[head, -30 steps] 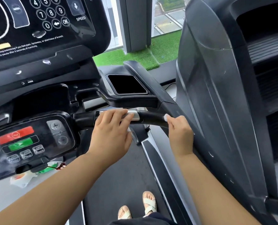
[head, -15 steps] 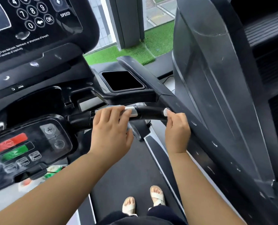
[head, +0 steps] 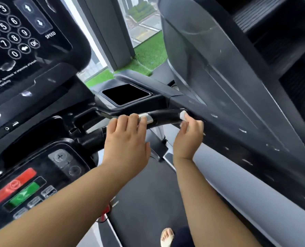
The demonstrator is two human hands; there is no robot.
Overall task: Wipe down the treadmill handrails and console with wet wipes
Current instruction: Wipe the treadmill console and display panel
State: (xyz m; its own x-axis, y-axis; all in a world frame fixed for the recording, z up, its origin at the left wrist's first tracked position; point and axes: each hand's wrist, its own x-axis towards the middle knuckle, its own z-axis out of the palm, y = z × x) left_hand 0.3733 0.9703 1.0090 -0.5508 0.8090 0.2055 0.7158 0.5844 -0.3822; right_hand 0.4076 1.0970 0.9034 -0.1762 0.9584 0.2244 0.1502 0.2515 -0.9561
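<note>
A black front grip bar (head: 164, 115) with a silver sensor plate (head: 149, 118) runs across the middle of the treadmill. My left hand (head: 125, 139) rests on top of this bar, fingers laid over the sensor plate, thumb off to the side. My right hand (head: 188, 136) pinches a small white wet wipe (head: 183, 114) against the bar's right end, where it meets the right side handrail (head: 224, 129). The console (head: 23, 41) with its number keypad rises at the upper left. Below it sits the control panel (head: 32, 175) with red and green buttons.
A square cup holder (head: 126, 94) lies just behind the bar. A neighbouring machine's dark housing (head: 219, 59) fills the right side. The grey running belt (head: 148, 202) and my sandalled foot (head: 166, 237) are below. A red and white object (head: 106, 210) hangs under the control panel.
The view has tilted and drawn closer. Both hands stay in nearly the same spots on the bar, the right one still holding the wipe at its right end.
</note>
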